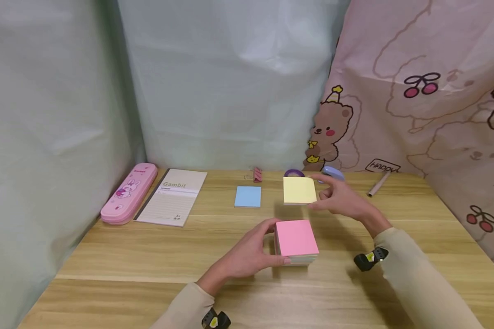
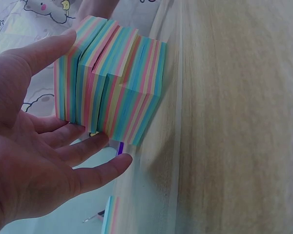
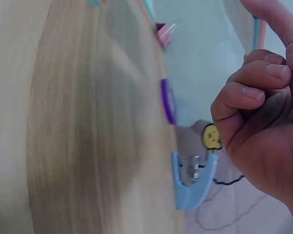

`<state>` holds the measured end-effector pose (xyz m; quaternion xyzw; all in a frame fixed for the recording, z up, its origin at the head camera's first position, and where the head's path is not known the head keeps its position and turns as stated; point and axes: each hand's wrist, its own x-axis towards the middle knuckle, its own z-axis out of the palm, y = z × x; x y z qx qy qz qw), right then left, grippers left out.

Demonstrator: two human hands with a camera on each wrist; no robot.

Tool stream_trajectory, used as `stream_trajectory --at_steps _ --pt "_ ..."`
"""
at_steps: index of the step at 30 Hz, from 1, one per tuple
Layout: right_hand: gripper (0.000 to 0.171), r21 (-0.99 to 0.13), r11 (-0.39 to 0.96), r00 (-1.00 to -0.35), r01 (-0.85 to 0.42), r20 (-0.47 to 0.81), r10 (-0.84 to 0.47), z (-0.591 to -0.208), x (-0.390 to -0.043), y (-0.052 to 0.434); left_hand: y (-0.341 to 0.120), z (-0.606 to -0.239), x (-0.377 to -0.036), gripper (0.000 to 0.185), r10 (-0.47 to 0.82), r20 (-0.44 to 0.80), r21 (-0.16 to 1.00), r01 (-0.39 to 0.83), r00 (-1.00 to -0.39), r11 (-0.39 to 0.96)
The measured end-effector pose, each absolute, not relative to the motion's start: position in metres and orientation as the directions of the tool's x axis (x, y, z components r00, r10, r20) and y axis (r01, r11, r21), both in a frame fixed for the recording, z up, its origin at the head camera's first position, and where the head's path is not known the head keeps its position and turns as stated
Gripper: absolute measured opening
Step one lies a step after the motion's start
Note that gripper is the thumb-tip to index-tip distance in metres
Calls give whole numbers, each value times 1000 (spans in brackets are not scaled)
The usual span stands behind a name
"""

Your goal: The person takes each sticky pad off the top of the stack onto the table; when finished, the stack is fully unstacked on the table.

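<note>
The left grip [image 1: 253,253] holds a tall square stack of multicoloured paper notes [image 1: 297,238], topped with pink. Beyond it, the right grip [image 1: 344,199] pinches a square pale-yellow paper pad [image 1: 299,190] above the wooden tabletop [image 1: 164,256]. Judged risks: the stack's uneven layers could slide if left-grip pressure slackens; the pad, held at one side, could tilt.

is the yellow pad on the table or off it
Off it: the right hand pinches the yellow pad by one side, with a shadow on the table beneath.
</note>
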<state>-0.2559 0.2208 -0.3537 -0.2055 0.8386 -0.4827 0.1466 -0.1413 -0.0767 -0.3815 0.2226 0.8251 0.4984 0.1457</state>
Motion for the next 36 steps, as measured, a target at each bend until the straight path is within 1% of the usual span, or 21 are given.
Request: stream_trajectory --at_steps 4,8,13,20,24,30,36 --pt "89 -889 428 -873 -162 -73 -482 -366 -269 215 -77 -382 -141 90 513 -16 887 225 -858 403" --pt "92 -872 468 -877 -145 -105 -468 -377 -278 207 -77 -382 -141 90 513 -21 885 223 -858 409" --pt "98 -819 552 -880 -156 -138 -454 -386 -283 196 -77 -383 -141 91 515 -25 887 219 -857 407" --pt "99 -735 655 -892 -179 -160 -422 -394 -290 187 -77 -382 -140 91 521 -6 886 237 -854 399" --pt "102 -732 657 -882 -180 -175 -437 -395 -293 181 -77 -382 -139 90 517 -12 887 230 -856 401" --pt "101 -758 642 -872 -115 -233 -431 -394 -296 176 -77 -381 -138 91 515 -4 883 239 -857 405" --pt "100 -730 678 -860 -83 -292 -420 -393 -300 173 -76 -381 -137 94 506 -14 875 235 -862 424"
